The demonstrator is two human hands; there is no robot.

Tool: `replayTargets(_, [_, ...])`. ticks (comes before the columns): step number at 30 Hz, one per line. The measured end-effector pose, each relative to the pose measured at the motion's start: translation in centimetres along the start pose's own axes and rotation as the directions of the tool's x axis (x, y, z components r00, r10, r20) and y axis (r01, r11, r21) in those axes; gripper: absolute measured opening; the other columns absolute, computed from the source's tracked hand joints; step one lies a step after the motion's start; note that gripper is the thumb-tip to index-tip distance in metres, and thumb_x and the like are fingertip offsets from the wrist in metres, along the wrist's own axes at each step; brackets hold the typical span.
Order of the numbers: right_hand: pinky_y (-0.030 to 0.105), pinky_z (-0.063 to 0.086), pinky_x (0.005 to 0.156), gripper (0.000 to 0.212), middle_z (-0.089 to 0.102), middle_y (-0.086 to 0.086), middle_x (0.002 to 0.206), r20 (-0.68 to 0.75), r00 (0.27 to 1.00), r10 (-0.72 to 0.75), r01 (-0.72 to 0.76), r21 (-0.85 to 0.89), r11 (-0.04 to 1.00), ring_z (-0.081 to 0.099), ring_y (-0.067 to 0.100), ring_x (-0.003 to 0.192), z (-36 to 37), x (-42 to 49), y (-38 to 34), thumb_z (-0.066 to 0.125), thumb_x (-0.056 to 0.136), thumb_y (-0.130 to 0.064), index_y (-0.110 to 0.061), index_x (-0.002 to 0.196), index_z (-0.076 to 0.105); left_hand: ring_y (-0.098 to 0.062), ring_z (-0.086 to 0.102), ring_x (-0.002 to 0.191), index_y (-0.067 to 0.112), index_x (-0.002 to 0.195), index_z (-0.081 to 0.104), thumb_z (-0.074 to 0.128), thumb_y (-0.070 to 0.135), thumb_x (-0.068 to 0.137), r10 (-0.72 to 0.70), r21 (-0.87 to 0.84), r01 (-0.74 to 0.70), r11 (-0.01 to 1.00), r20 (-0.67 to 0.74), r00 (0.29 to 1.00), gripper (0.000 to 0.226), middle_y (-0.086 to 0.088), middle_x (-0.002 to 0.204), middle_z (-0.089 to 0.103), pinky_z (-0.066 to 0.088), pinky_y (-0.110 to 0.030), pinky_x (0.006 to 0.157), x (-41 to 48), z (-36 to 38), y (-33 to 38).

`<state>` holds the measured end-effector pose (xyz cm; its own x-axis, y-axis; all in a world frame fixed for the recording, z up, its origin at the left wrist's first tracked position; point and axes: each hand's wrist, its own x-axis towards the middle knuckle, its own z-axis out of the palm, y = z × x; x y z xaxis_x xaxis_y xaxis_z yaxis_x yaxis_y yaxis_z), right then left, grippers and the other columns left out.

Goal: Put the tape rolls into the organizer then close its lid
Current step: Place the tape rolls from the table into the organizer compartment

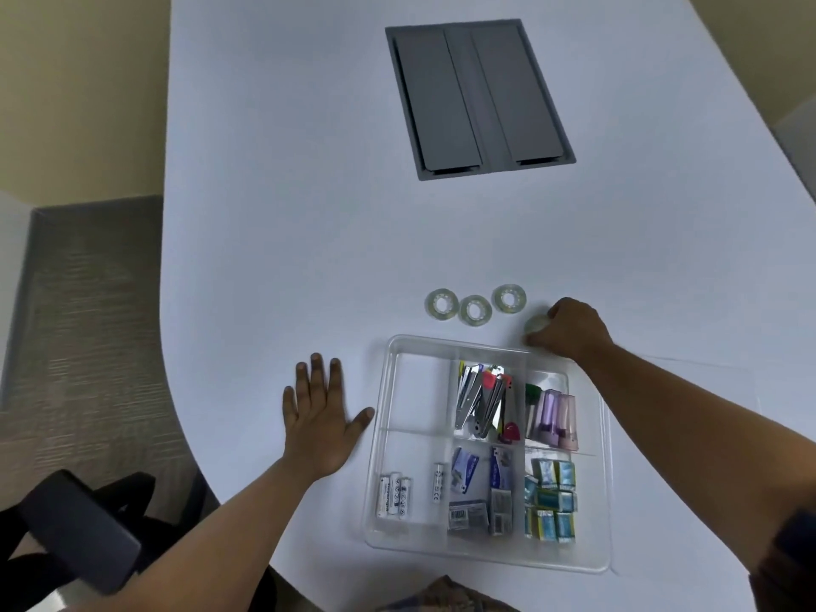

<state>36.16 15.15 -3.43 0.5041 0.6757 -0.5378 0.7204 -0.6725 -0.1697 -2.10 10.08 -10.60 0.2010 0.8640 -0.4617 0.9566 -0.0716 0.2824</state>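
Right hand (569, 329) grips a tape roll (535, 323) at the organizer's (388, 435) one o'clock corner; organizer's long axis runs six-to-twelve. Left hand (320, 417) lies flat, fingers spread.

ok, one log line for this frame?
phase: first pickup | right hand: grip on clear tape roll | left hand: flat on white table | clear plastic organizer: open

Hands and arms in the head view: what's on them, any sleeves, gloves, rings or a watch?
Both the left hand and the right hand are bare: no gloves, and no rings that I can make out. Both forearms are uncovered, with no watch or band at the wrists. A dark sleeve edge shows on the right arm at the frame's lower right corner.
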Motion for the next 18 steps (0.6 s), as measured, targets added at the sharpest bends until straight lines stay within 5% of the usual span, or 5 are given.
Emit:
replayTargets(6, [0.034,0.049,0.078,0.057,0.065,0.01,0.113,-0.152,0.988,-0.017,0.034,0.109,0.994,0.063,0.032,0.102,-0.7,-1.3,-0.8,0.076,0.068,-0.039,-0.013,0.116,0.06,-0.016,-0.044,0.131,0.027,0.137,-0.036,0.017,0.076,0.081,-0.001,-0.006,0.002,1.0,0.047,0.999,0.091,0.004,0.146,-0.042,-0.016,-0.046,0.113,0.1,-0.4,0.2])
replayTargets(11, [0.031,0.045,0.075,0.054,0.068,-0.003,0.109,-0.329,0.907,-0.263,0.36,0.281,0.89,0.064,0.022,0.088,-0.7,-5.4,-2.6,0.077,0.072,-0.039,-0.019,0.118,0.054,-0.016,-0.045,0.131,0.027,0.137,-0.034,0.02,0.075,0.083,-0.002,-0.009,0.003,1.0,0.048,0.999,0.091,0.004,0.146,-0.041,-0.017,-0.045,0.113,0.0,-0.6,0.3])
replayTargets(15, [0.025,0.041,0.062,0.03,0.064,-0.013,0.09,-0.307,0.828,-0.47,0.54,0.21,0.815,0.059,0.009,0.069,1.2,-9.3,-4.3,0.069,0.075,-0.048,-0.031,0.098,0.058,-0.017,-0.046,0.13,0.029,0.137,-0.035,0.015,0.077,0.079,-0.004,-0.009,0.005,1.0,0.069,0.998,0.09,0.004,0.145,-0.044,-0.018,-0.045,0.112,-0.1,-0.8,0.4])
replayTargets(18, [0.029,0.049,0.069,0.02,0.064,-0.007,0.106,-0.184,0.786,-0.59,0.615,0.146,0.775,0.06,0.012,0.082,3.0,-11.2,-5.2,0.069,0.079,-0.043,-0.03,0.094,0.064,-0.016,-0.046,0.13,0.03,0.136,-0.036,0.016,0.077,0.08,-0.002,-0.015,0.004,1.0,0.076,0.997,0.09,0.005,0.144,-0.045,-0.018,-0.046,0.113,-0.1,-0.8,0.4])
